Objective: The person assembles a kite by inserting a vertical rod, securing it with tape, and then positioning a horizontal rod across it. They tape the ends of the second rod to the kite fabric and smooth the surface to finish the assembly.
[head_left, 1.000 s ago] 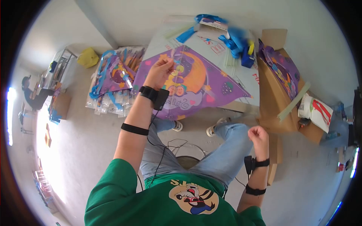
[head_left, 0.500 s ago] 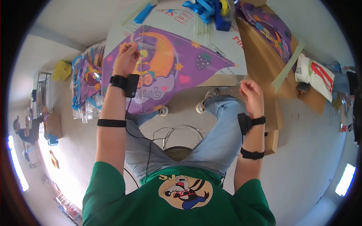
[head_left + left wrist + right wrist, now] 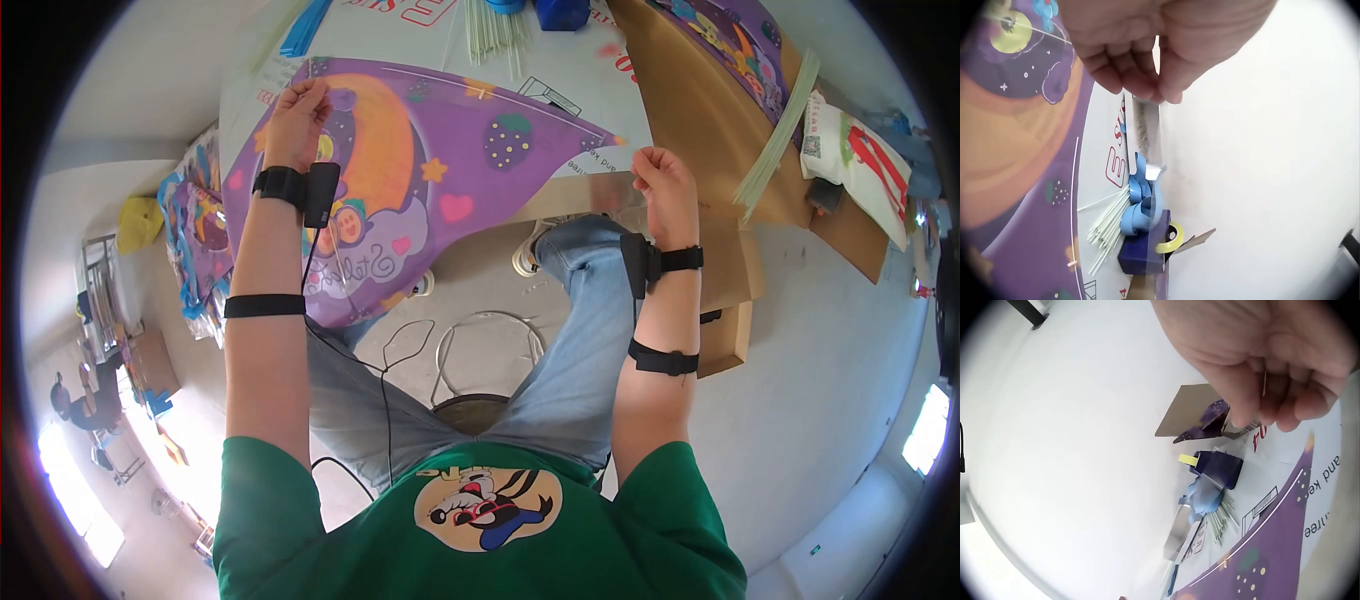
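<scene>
A purple kite (image 3: pixel 470 170) printed with an orange moon lies over the table's front edge, its thin white rods showing. My left hand (image 3: pixel 297 125) is above its left part, thumb and fingertips pinched together. From those fingertips a narrow clear strip (image 3: pixel 1156 250) hangs across the left wrist view. My right hand (image 3: pixel 668 195) is off the kite's right tip, past the table edge, with its thumb and fingertips also pinched together. In the right wrist view, I cannot tell whether these fingertips hold the strip's other end.
Pale thin rods (image 3: pixel 490 40), blue ribbon (image 3: pixel 1138 215) and a dark blue tape dispenser (image 3: pixel 1135 256) with yellow tape sit at the back of the table. A cardboard box (image 3: pixel 680 100) with another printed kite stands at right, near a white bag (image 3: pixel 850 160). More packed kites (image 3: pixel 195 215) lie left.
My hands have moved apart: the left outward over the kite, the right up from beside the knee to the kite's right tip. The head view has shifted.
</scene>
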`<action>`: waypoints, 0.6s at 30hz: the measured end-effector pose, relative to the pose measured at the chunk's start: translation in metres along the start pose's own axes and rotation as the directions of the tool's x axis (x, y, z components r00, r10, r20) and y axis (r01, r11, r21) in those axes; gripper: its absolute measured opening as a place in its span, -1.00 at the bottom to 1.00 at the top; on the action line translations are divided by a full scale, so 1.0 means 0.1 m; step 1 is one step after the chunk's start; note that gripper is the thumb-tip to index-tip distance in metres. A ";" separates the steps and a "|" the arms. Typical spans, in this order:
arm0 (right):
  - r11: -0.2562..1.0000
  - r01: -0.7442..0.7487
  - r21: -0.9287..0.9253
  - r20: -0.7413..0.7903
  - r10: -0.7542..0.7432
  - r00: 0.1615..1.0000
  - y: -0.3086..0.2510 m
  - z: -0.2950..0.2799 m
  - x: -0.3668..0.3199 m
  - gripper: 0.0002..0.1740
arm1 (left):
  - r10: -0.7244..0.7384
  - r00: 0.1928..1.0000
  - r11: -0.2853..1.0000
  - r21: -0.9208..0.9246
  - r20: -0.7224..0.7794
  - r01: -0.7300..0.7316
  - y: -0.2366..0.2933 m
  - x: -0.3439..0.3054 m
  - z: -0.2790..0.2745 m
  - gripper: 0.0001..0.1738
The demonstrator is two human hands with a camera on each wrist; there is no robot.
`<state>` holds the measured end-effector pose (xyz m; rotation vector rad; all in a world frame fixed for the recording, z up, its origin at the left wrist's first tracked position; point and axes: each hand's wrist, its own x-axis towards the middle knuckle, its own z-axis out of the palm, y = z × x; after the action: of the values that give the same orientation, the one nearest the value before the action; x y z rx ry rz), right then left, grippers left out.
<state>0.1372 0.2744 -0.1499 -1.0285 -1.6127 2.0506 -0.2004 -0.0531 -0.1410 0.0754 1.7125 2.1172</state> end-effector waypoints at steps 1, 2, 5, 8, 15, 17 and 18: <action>1.000 -0.002 0.003 -0.030 0.003 1.000 0.00 0.02 0.03 -0.89 | -0.005 1.000 1.000 0.005 -0.001 0.005 -0.05 0.05 0.01 -0.88; 1.000 -0.007 0.007 -0.057 0.007 0.998 0.02 0.04 0.06 -0.89 | -0.011 1.000 0.999 0.031 0.023 0.011 -0.08 0.11 0.01 -0.89; 0.999 0.025 0.025 -0.105 -0.022 0.994 0.14 0.08 0.17 -0.90 | -0.010 1.000 0.997 0.073 0.012 0.009 -0.12 0.24 0.02 -0.89; 0.999 0.053 -0.004 -0.139 -0.053 0.989 0.20 0.09 0.22 -0.90 | -0.033 0.998 0.989 0.140 -0.058 0.041 -0.17 0.28 0.12 -0.87; 0.984 -0.007 -0.179 -0.253 -0.039 0.967 0.27 0.16 0.26 -0.89 | -0.029 0.995 0.933 0.355 -0.092 0.060 -0.33 0.57 0.08 -0.81; 0.953 0.082 -0.291 -0.221 -0.150 0.964 0.37 0.12 0.34 -0.88 | -0.038 0.998 0.922 0.382 -0.059 0.058 -0.44 0.64 0.06 -0.80; 0.950 0.044 -0.310 -0.234 -0.121 0.965 0.38 0.11 0.35 -0.86 | -0.037 0.997 0.913 0.404 -0.072 0.063 -0.44 0.67 0.07 -0.79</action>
<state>0.1125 0.2783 -0.1958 -1.2410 -1.8331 1.5744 -0.2470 -0.0163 -0.1954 0.0836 2.1453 1.7112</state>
